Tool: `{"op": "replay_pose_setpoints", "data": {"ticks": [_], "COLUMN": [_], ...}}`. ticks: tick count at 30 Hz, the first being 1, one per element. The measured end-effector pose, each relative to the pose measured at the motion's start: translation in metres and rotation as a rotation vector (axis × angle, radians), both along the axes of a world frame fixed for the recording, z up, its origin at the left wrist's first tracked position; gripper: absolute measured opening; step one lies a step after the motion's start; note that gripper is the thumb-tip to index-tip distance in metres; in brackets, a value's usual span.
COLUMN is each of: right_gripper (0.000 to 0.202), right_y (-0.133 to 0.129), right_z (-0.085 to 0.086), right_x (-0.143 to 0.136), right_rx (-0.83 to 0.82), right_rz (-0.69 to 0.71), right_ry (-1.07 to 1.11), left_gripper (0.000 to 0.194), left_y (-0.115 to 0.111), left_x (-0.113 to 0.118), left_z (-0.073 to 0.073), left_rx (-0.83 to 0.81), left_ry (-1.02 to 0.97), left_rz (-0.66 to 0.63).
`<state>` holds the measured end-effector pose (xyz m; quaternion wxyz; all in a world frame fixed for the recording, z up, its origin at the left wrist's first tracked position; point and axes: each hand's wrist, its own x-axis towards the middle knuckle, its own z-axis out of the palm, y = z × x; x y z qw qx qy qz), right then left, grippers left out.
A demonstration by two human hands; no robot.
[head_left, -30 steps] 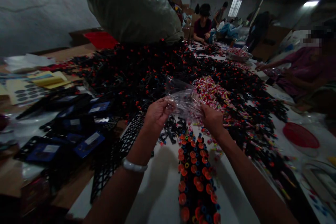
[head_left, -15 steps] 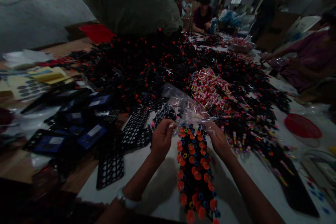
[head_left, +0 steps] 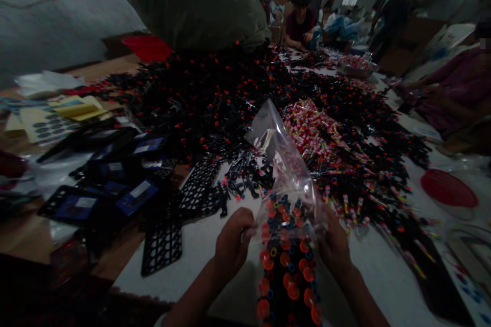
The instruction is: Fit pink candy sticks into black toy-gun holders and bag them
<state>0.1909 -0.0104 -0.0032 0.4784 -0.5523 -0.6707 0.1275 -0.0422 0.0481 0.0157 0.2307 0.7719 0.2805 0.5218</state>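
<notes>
colourless bag (head_left: 287, 166), orange discs (head_left: 293, 291), black latticed trays (head_left: 200, 188)

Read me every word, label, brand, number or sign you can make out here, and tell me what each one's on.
No text can be read.
White labels on the blue cards: too small and blurred.
Pink-and-yellow pieces: any print is too small.
Sheet with dark ovals: no legible wording.
Clear plastic bag: no print visible.
</notes>
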Motion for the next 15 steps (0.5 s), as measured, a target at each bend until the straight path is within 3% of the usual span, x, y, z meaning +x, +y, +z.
{"op": "replay_pose_setpoints", "data": {"ticks": [3, 5, 9, 13, 15], "right_gripper": [0.032, 0.033, 0.040, 0.033, 0.028], "right_y": [-0.014, -0.010, 0.012, 0.028, 0.032], "right_z": [-0.030, -0.038, -0.029, -0.022, -0.023], "right_x": [-0.002, -0.009, -0.023, -0.029, -0.030], "right_rx": [-0.030, -0.128, -0.392, -0.375, -0.364], "right_rz": [-0.087, -0.155, -0.243, -0.238, -0.250], "right_ry": [0.033, 0.034, -0.023, -0.076, -0.063], "left_gripper": [0.011, 0.007, 0.021, 0.025, 0.023], "left_y": [-0.009, -0.011, -0.006, 0.007, 0.010], "left_x": [-0.009, -0.008, 0.003, 0.021, 0.028], "left_z": [-0.023, -0.032, -0.034, -0.027, -0.024], "left_rx": [0.091, 0.061, -0.312, -0.677, -0.776], "left_ry": [0.092, 0.143, 0.174, 0.213, 0.205], "left_rz": [-0.073, 0.040, 0.372, 0.342, 0.282]}}
